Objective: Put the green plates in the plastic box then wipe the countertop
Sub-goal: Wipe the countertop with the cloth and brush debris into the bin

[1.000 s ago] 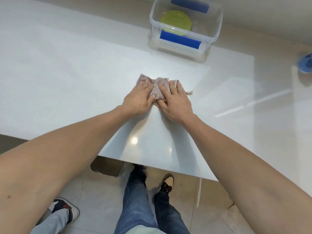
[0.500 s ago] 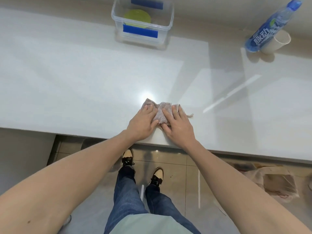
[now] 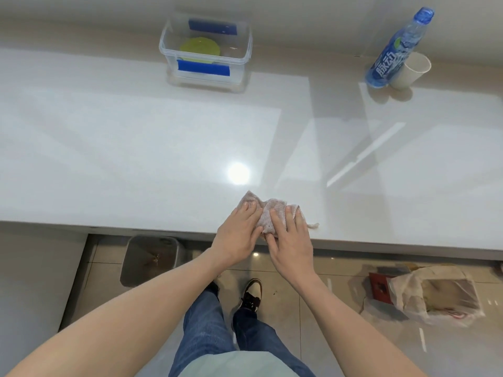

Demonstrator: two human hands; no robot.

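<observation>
White and glossy, the table (image 3: 136, 148) fills the upper part of the head view, with a bright lamp reflection just beyond the hands. A crumpled pinkish-grey cloth (image 3: 268, 213) lies near the table's front edge, pressed flat under both hands. The left hand (image 3: 239, 236) lies with fingers extended over the cloth's left part, and the right hand (image 3: 292, 244) lies with fingers spread over its right part; neither is curled into a grip, both rest palm-down on the fabric. The two hands sit side by side, thumbs nearly meeting at the cloth's near edge, and a frayed corner of cloth pokes out to the right of the right hand.

Well apart from the hands, at the far side of the table, stands a clear plastic box (image 3: 245, 53) with blue latches, lid off. The green plates (image 3: 200, 49) lie inside it, on its floor.

At the far right a blue drink bottle (image 3: 397, 50) stands with a white paper cup (image 3: 412, 70) touching it. The bottle's label carries white Chinese characters that appear to read 脉动.

On the floor below sit a bin (image 3: 149, 258) and a plastic bag (image 3: 424, 295).
</observation>
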